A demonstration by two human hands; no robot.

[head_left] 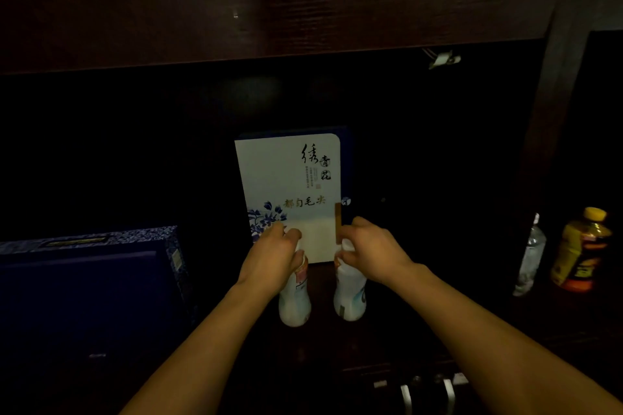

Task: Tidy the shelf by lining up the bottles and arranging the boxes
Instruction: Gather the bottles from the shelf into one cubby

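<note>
Head camera looking forward and down into a dark wooden shelf (303,20).

A single wide-angle view is sitting close to the shelf's front edge, facing its dim back wall; both forearms are entering from the bottom corners, the left hand (273,253) and right hand (371,246) are meeting near the centre, and the upper board is bowing across the top of the frame.

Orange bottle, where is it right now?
In the head view, the orange bottle stands at the far right of the shelf, just right of the clear bottle, away from both hands.
</note>
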